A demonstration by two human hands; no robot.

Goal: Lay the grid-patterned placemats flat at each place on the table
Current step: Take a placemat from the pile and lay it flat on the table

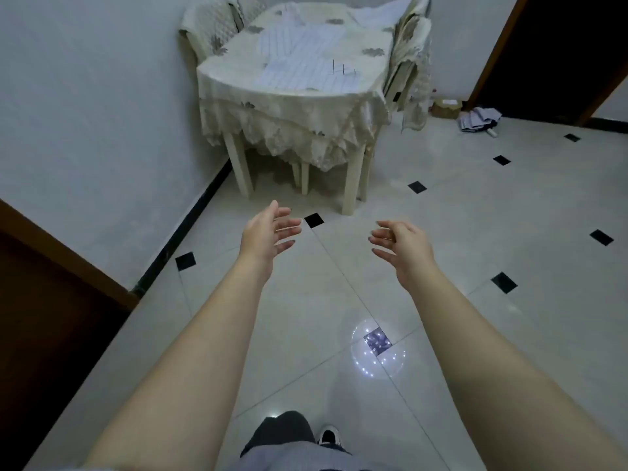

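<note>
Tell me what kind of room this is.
Probably a home dining corner: a table under a lace-edged cloth, placemats on it, covered chairs beside it, and a tiled floor.

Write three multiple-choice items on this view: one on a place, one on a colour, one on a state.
1. Where are the grid-patterned placemats?
A. on the floor
B. on the cloth-covered table
C. in the person's hands

2. What colour are the small inset tiles in the floor?
A. black
B. red
C. green

3. How are the left hand and the right hand?
A. gripping a placemat
B. open, holding nothing
C. pressing on the table

Key:
1 B, as the placemats lie overlapping on the table top.
2 A, as each small diamond between the pale tiles is black.
3 B, as both hands hang over the floor, short of the table, with fingers loosely spread.
</note>
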